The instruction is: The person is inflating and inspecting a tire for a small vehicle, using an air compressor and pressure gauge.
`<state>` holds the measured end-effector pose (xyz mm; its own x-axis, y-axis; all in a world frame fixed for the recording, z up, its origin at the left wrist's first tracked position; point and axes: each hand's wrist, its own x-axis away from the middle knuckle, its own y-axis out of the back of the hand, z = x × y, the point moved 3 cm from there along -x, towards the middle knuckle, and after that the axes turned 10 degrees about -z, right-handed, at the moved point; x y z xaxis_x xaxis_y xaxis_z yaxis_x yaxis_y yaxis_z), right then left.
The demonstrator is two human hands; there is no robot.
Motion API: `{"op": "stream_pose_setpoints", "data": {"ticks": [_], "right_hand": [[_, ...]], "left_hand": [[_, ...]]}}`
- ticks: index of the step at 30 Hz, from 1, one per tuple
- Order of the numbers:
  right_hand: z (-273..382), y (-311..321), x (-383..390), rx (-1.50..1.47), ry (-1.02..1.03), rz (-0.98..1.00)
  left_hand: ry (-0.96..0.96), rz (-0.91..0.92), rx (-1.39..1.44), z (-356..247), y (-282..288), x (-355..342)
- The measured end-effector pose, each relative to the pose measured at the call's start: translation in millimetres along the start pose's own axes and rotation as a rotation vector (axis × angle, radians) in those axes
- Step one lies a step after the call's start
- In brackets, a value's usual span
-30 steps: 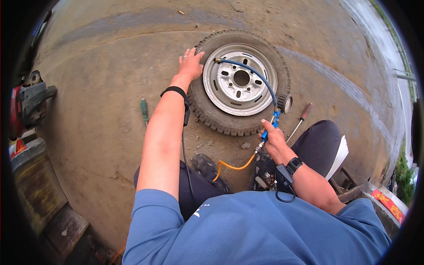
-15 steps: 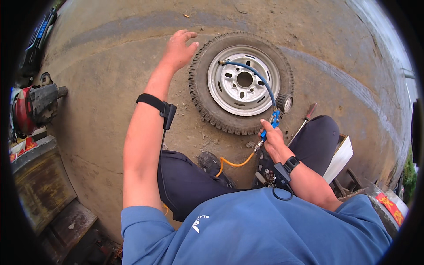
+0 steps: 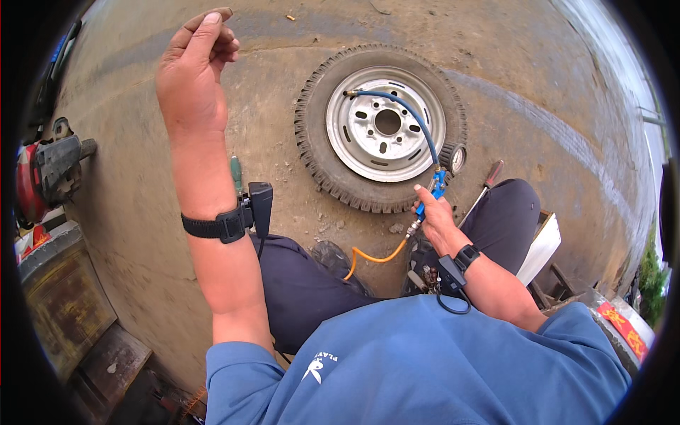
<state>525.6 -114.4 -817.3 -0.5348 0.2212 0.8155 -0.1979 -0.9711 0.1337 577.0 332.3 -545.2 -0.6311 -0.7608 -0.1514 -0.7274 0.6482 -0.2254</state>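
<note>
From my remote place, I am watching the right hand [image 3: 438, 218] gripping a blue tyre inflator [image 3: 438, 185]; its fingers are closing around the body, and the thumb is lying along it. The inflator is slanting, its long axis going from lower left to upper right, toward the tyre [image 3: 319, 145], which is lying flat on the ground ahead of this hand and a little to its left. The blue hose [image 3: 416, 122] is bending from the inflator's far end, over the steel rim [image 3: 382, 172], to a brass fitting [image 3: 350, 93] at the rim's upper left. The right hand is being the nearer one to the tyre. The left hand [image 3: 191, 81] is hanging in the air, well apart to the left, with fingers curling and thumb lying near them; I am not seeing any object there, but I cannot tell whether the fingertips are pressing together.

Now I am counting: one tyre on one rim, one inflator, one round gauge [image 3: 457, 159] beside the tyre's right edge, one blue hose, one orange hose [image 3: 375, 263], one red-handled screwdriver [image 3: 494, 173], and one green tool handle [image 3: 236, 171].
</note>
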Motion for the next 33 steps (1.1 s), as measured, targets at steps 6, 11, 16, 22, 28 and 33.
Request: {"op": "stream_pose_setpoints", "data": {"ticks": [6,11,16,22,28,33], "right_hand": [[0.3,-4.5,3.5,0.014,-0.001,0.001],[-4.8,-6.2,4.3,0.012,-0.005,-0.011],[-9.5,-7.1,6.1,0.023,0.014,0.007],[-13.7,-7.4,7.3,0.001,0.021,-0.005],[-14.6,-13.2,10.5,-0.001,0.031,0.005],[-17.2,-13.9,12.9,0.002,0.019,-0.006]], "left_hand": [[-0.149,-0.047,-0.337,-32.8,2.3,9.1],[-0.116,-0.073,-0.443,-13.5,16.4,11.8],[0.033,-0.017,-0.583,12.8,29.9,6.9],[0.002,0.424,-1.208,33.6,24.1,13.4],[-0.165,0.598,-1.42,71.7,-1.4,32.6],[-0.06,0.824,-1.4,102.9,-7.2,55.9]]}}
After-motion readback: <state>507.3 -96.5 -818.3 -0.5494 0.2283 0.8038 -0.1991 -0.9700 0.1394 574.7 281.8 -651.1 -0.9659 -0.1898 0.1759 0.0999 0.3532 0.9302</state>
